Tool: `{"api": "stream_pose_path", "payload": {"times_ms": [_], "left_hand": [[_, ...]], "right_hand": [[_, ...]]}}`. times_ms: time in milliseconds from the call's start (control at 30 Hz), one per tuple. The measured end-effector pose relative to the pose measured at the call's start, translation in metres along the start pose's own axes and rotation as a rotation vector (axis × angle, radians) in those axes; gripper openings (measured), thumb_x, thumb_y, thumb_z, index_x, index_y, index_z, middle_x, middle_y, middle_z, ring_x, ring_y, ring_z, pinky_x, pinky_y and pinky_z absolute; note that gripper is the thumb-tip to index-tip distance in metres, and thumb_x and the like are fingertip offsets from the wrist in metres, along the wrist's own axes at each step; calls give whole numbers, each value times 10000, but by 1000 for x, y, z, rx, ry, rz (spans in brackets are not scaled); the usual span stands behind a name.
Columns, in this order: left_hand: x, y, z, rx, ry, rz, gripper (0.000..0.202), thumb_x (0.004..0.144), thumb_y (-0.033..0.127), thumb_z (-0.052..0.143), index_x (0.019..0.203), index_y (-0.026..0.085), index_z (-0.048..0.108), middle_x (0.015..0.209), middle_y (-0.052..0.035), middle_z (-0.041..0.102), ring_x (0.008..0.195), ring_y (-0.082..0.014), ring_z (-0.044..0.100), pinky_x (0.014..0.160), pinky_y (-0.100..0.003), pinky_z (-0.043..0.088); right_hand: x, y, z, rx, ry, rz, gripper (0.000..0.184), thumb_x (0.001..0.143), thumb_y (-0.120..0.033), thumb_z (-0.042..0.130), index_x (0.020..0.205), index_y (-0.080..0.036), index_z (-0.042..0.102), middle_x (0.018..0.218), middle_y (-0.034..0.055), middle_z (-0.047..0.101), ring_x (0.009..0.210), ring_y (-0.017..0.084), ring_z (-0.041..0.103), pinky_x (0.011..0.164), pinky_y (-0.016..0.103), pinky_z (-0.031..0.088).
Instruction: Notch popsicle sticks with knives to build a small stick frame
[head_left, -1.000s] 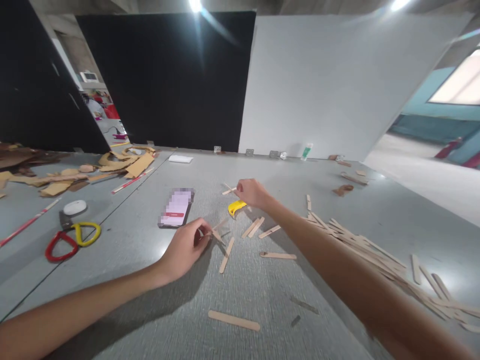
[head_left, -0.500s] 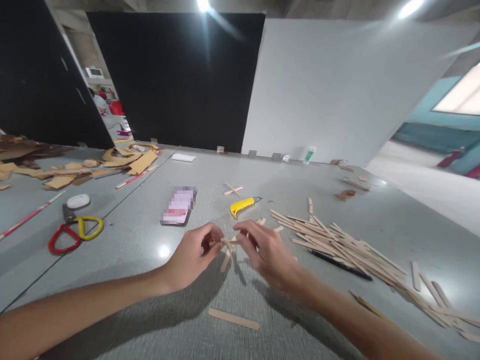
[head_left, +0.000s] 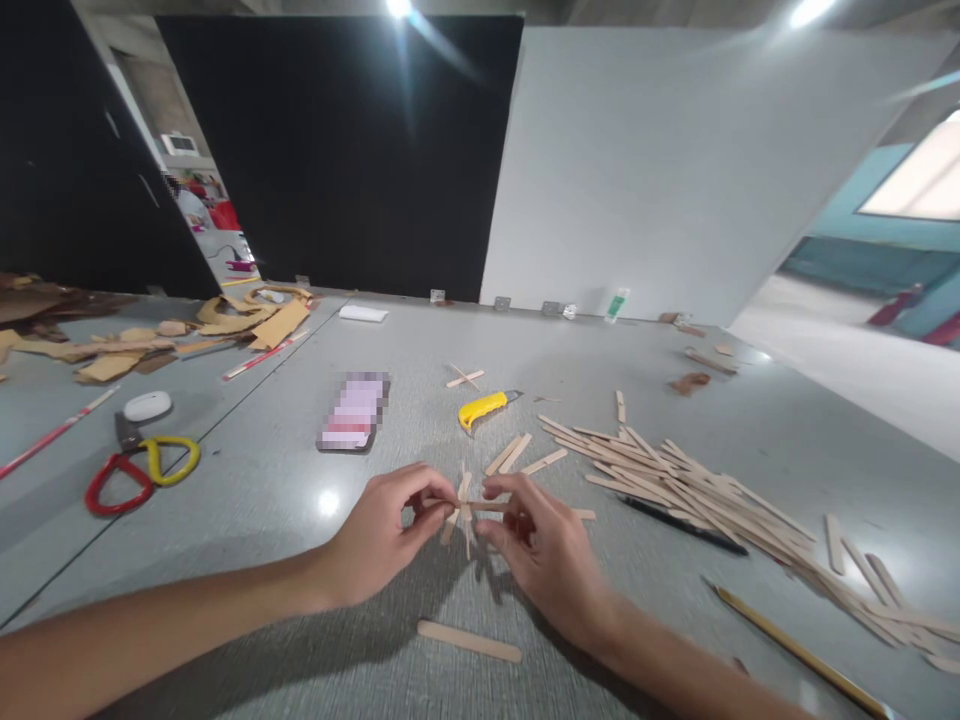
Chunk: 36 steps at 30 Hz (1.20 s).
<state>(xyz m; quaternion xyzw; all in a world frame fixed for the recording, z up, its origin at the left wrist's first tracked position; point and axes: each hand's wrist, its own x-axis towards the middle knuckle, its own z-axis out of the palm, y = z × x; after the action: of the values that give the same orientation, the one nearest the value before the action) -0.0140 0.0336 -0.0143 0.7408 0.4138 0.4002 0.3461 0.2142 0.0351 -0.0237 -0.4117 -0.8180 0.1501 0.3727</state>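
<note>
Both hands meet over the grey table (head_left: 300,620) and pinch a small cross of wooden sticks (head_left: 466,507). My left hand (head_left: 386,535) grips its left end with thumb and fingers closed. My right hand (head_left: 544,550) grips the right end, fingers curled. Loose wooden sticks (head_left: 517,453) lie just behind the hands, and one single stick (head_left: 468,641) lies in front of them. Farther back rest a yellow utility knife (head_left: 484,407) and another small stick cross (head_left: 465,378).
A big heap of wooden sticks (head_left: 697,490) spreads to the right, with a black pen (head_left: 682,526) and a pencil (head_left: 802,652) near it. A phone (head_left: 352,412) lies ahead, scissors (head_left: 139,465) and cardboard scraps (head_left: 247,325) to the left, a glue tube (head_left: 614,304) at the back.
My right hand left the far stick cross by the knife and came back to join my left hand. Both now hold the stick piece, slightly nearer to me.
</note>
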Motion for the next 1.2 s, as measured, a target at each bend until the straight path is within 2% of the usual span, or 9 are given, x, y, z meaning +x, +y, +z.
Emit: {"api": "stream_pose_path", "payload": {"times_ms": [67, 133, 267, 400, 533, 633, 833, 1033, 1200], "left_hand": [[-2, 2, 1, 0, 10, 16, 114, 1012, 222, 573, 937, 205, 657, 791, 23, 627, 713, -115, 543, 675, -232, 409], [-3, 3, 2, 2, 16, 27, 112, 1015, 230, 573, 936, 203, 647, 782, 26, 616, 702, -112, 538, 666, -229, 409], [-5, 2, 5, 11, 4, -4, 132, 1022, 253, 568, 932, 200, 648, 769, 28, 609, 695, -110, 537, 666, -228, 415], [-8, 2, 8, -54, -26, -85, 185, 1035, 333, 560, 937, 197, 639, 748, 21, 636, 660, -115, 556, 630, -231, 420], [-10, 3, 12, -202, -87, -220, 219, 1035, 410, 567, 984, 204, 623, 747, 11, 682, 577, -113, 561, 552, -225, 416], [-11, 2, 15, -321, -126, -303, 242, 1019, 439, 592, 1004, 199, 620, 761, 4, 699, 532, -105, 560, 520, -219, 424], [-8, 2, 15, -398, -200, -364, 381, 1014, 503, 588, 888, 154, 672, 797, -26, 713, 464, -81, 581, 468, -202, 407], [-7, 7, 13, -408, -157, -364, 391, 1016, 512, 588, 902, 149, 679, 793, -21, 704, 447, -69, 581, 442, -188, 395], [-6, 8, 13, -411, -166, -360, 410, 1014, 531, 585, 907, 147, 680, 784, -21, 695, 436, -70, 580, 423, -185, 389]], "right_hand": [[-5, -5, 3, -6, 70, 86, 289, 952, -255, 668, 1155, -242, 463, 719, -78, 492, 555, 145, 529, 532, 249, 480], [-10, -11, 6, -21, 110, 141, 323, 922, -306, 700, 1065, -253, 415, 710, -91, 455, 529, 134, 479, 500, 243, 430], [-15, -21, 10, -27, 22, 136, 309, 929, -351, 713, 825, -260, 437, 618, -95, 474, 479, 107, 431, 487, 234, 354], [-14, -22, 14, -38, -69, 85, 228, 963, -305, 649, 765, -229, 565, 568, -77, 502, 480, 111, 439, 527, 254, 356], [-15, -17, 19, -87, -100, 49, 360, 987, -221, 528, 627, -224, 524, 525, -53, 467, 459, 117, 387, 512, 291, 293], [-15, -15, 20, -109, -100, 40, 360, 1019, -208, 486, 672, -215, 584, 540, -34, 519, 461, 126, 433, 520, 297, 305], [-14, -18, 16, -105, -142, -9, 297, 1047, -166, 450, 843, -202, 664, 678, 3, 680, 547, 138, 616, 579, 257, 405], [-15, -16, 17, -153, -114, -36, 299, 1048, -156, 433, 846, -191, 651, 607, -2, 640, 490, 138, 576, 546, 261, 389], [-16, -16, 17, -173, -108, -55, 309, 1069, -172, 411, 871, -192, 647, 619, -1, 645, 483, 138, 570, 534, 270, 379]]}}
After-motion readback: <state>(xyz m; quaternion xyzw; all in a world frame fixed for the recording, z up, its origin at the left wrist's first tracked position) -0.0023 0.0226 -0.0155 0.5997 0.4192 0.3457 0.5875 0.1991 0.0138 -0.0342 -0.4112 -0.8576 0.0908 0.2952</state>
